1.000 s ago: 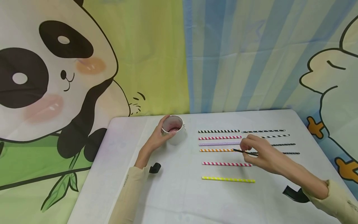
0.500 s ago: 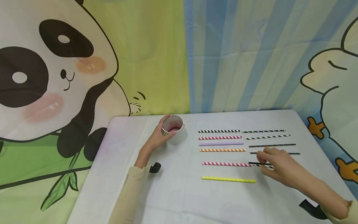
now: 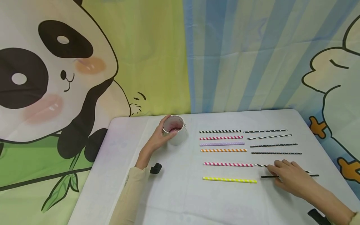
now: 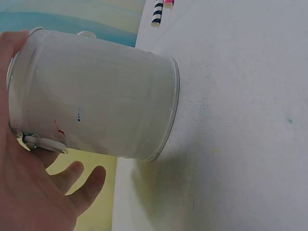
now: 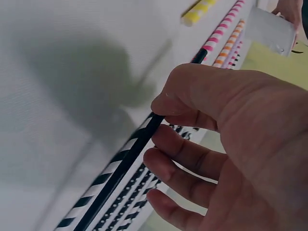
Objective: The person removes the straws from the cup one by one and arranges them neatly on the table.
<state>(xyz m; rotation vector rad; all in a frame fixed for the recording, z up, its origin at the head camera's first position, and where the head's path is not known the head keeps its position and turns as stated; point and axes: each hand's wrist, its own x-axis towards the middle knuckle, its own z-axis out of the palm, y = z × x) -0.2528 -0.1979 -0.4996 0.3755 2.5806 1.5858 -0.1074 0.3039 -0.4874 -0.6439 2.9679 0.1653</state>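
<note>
My left hand (image 3: 158, 137) holds a small white metal bucket (image 3: 180, 137) at its rim, upright at the table's back. Reddish stains show inside it. In the left wrist view a small handle lug (image 4: 45, 143) sits beside the palm, and two fingertips (image 4: 91, 185) stick out free of the wall. My right hand (image 3: 292, 178) pinches a thin plain black straw (image 5: 120, 171) between thumb and fingertips, just above the table at right. Close beside it lies a black-and-white striped straw (image 3: 260, 165), partly hidden by the hand.
Left of the right hand lie pink striped (image 3: 227, 164) and yellow (image 3: 229, 180) straws. Behind them are orange (image 3: 223, 151), purple (image 3: 222, 144), another pink (image 3: 221, 138) and black striped (image 3: 220, 131) straws. Several black-and-white patterned straws (image 3: 273, 145) form a right column. A printed curtain (image 3: 157, 62) hangs behind.
My right hand has carried the black straw rightward and toward me, from over the orange straw to the near end of the right column. The left hand and bucket have stayed put.
</note>
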